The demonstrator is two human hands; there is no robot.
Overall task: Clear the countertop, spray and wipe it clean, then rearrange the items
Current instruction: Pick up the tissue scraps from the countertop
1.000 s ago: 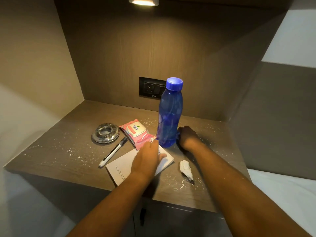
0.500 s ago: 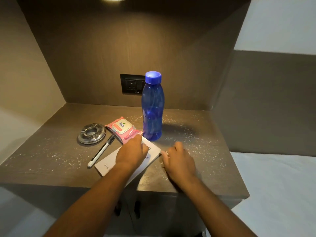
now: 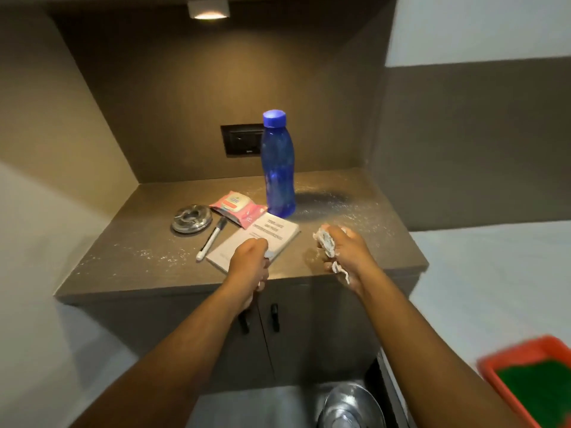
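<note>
Grip check: notepad and tissue

Left grip (image 3: 250, 257) pinches the notepad (image 3: 256, 239) lying on the bench (image 3: 129, 257); right grip (image 3: 343, 251) closes round crumpled tissue (image 3: 324, 240). Dragging the pad could topple the nearby blue bottle (image 3: 277, 168).

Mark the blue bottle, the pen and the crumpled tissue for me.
blue bottle (image 3: 277, 177), head view, middle of its body.
pen (image 3: 212, 238), head view, white barrel.
crumpled tissue (image 3: 325, 240), head view, wad above the right hand's fingers.
</note>
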